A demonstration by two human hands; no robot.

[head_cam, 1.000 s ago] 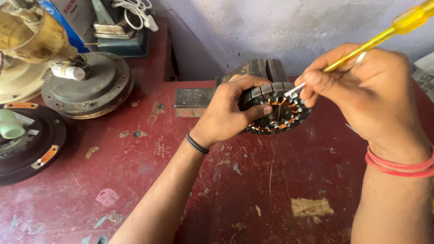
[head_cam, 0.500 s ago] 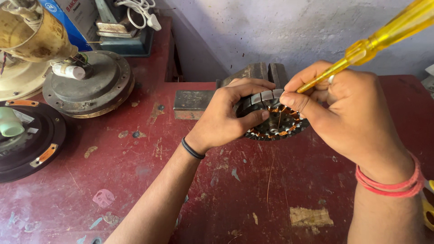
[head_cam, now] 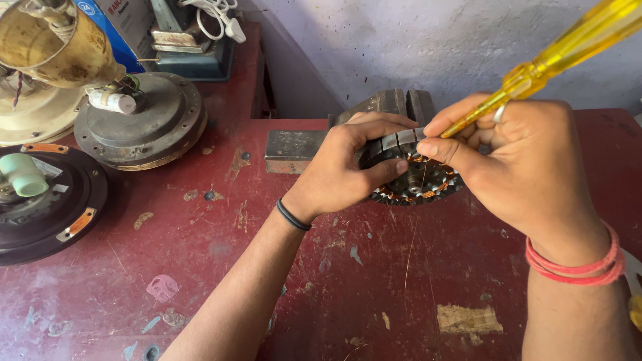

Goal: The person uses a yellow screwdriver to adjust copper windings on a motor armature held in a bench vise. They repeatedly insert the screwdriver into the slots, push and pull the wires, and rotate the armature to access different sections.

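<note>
Right now my right hand pinches the yellow screwdriver, its long axis slanting down-left into the wound stator just beside my fingertips; my left hand clamps the stator's left edge on the red table.

One package shows: a blue cardboard box, far left, at the top edge of the pic. It stands at the back of the red table, just behind the round grey metal cover and just left of the dark green metal machine. A brass-coloured cup hides its left part. The box is blue w/ a white round mark near its top corner and a paler panel on the side facing right. Only a bit of it can be seen, approx. one corner and a side; the rest is cut off. No signs, no screens, no other labels can be made out.
</note>
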